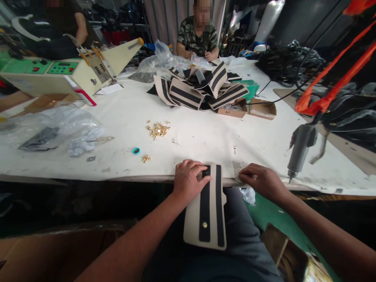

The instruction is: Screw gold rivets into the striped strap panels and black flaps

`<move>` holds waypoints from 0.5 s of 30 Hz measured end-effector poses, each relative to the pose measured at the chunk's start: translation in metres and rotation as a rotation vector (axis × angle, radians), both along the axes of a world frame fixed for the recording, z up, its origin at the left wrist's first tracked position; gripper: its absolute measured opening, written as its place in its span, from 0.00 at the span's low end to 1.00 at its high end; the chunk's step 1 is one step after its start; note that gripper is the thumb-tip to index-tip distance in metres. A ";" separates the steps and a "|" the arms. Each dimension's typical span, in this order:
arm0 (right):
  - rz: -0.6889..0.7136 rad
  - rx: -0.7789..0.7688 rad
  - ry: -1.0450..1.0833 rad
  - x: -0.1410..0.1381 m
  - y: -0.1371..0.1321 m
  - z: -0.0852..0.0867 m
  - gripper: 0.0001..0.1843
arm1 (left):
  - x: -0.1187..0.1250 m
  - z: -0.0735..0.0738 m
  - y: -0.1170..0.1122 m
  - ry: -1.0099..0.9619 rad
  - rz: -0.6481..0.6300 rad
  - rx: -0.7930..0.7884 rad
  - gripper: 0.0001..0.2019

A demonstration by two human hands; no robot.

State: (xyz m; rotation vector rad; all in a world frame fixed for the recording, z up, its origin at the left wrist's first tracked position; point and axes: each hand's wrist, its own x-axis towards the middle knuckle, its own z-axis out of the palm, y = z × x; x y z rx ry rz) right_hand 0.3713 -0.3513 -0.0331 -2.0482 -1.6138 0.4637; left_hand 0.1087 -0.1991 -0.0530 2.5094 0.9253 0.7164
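A beige fabric piece with two black stripes [210,211] hangs over the table's near edge onto my lap; a gold stud sits low on one stripe. My left hand [188,180] rests on its top end, fingers curled and pressing on the left black stripe. My right hand [261,181] lies on the table edge just to the right of the piece, fingers curled down over a small greyish scrap; what it holds, if anything, is hidden.
A hanging power screwdriver [300,148] dangles right of my right hand. Gold studs [158,130] lie mid-table, with a small teal ring [136,150]. A pile of striped pieces [199,90] sits farther back before a seated person [198,33]. A cream machine [67,72] stands at left, plastic bags [58,133] near it.
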 end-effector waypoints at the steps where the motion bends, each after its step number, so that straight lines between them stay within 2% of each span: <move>1: 0.000 -0.002 0.055 -0.005 0.003 0.004 0.11 | 0.000 0.000 0.000 -0.001 -0.001 -0.002 0.12; 4: 0.055 0.016 0.214 -0.027 0.020 0.019 0.12 | -0.001 0.001 -0.001 0.007 -0.002 -0.008 0.12; 7: 0.181 -0.006 0.295 -0.053 0.045 0.026 0.12 | -0.001 0.002 -0.001 0.018 -0.004 -0.015 0.14; 10: 0.248 -0.040 0.310 -0.070 0.067 0.024 0.10 | -0.002 0.002 -0.001 0.027 -0.008 -0.028 0.14; 15: 0.196 -0.058 0.289 -0.075 0.078 0.015 0.08 | -0.002 -0.001 0.000 0.011 -0.025 -0.035 0.13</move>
